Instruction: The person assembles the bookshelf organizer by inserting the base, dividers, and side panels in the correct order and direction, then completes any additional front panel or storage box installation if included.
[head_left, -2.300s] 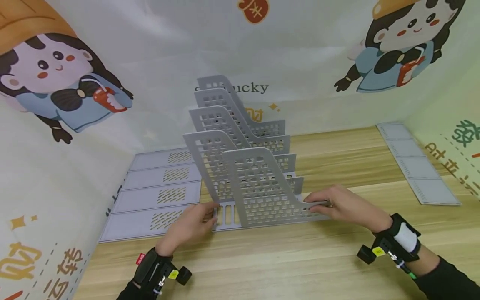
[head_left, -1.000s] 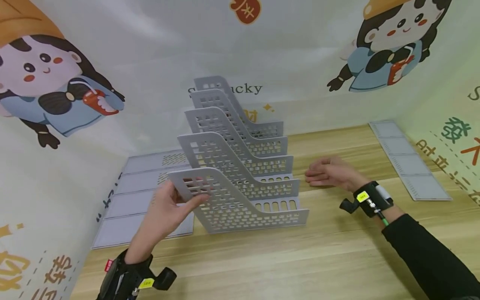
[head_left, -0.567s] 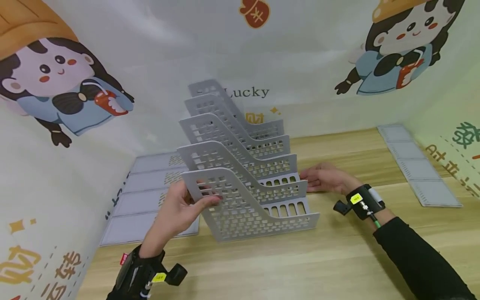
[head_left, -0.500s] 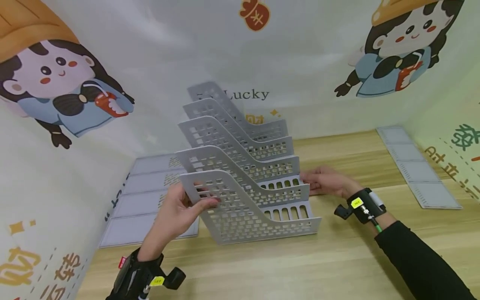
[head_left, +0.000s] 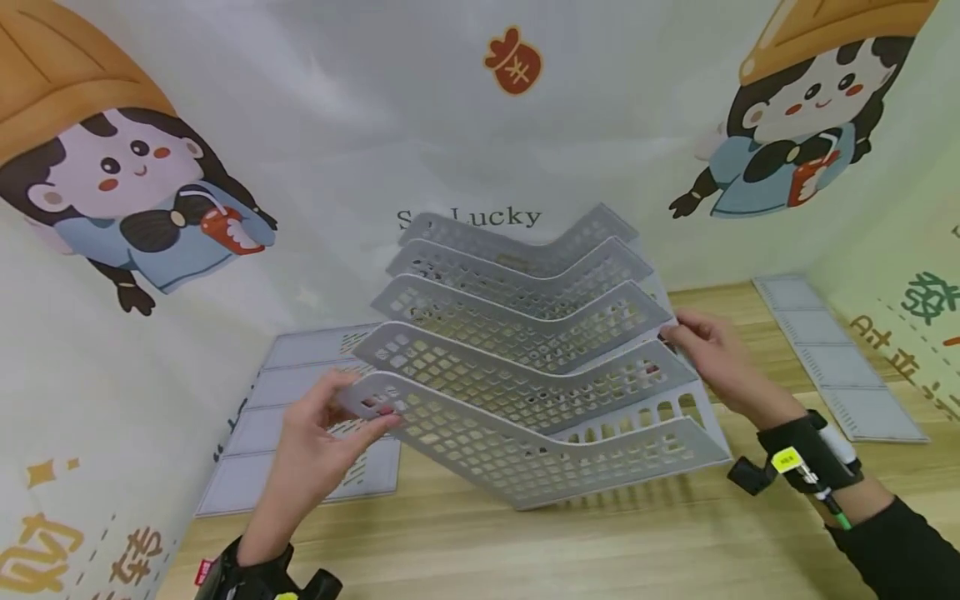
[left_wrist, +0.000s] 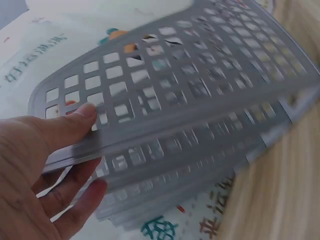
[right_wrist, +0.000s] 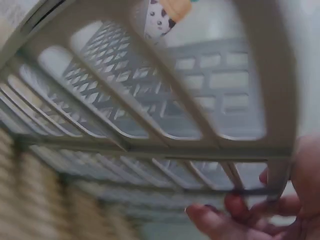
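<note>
A grey plastic file organizer (head_left: 536, 371) with several perforated dividers is tilted, its right side raised off the table. My left hand (head_left: 311, 450) pinches the tall upper corner of the nearest divider; in the left wrist view the thumb (left_wrist: 82, 117) lies on the divider's face, the other fingers behind it. At the far end, my right hand (head_left: 723, 367) grips the edge of the slotted base. The right wrist view looks up at the base's underside (right_wrist: 210, 152), with fingers (right_wrist: 205, 220) curled under its edge.
Flat on the wooden table (head_left: 465, 554), a grey panel (head_left: 300, 400) with slanted slots lies at the left. A narrower grey panel (head_left: 817, 350) lies at the right. A printed backdrop (head_left: 600, 142) rises close behind the organizer.
The right hand, earlier beside the organizer's right end, now grips it. The organizer has tipped, its right side rising and swinging toward the right. The left hand keeps its pinch on the front divider.
</note>
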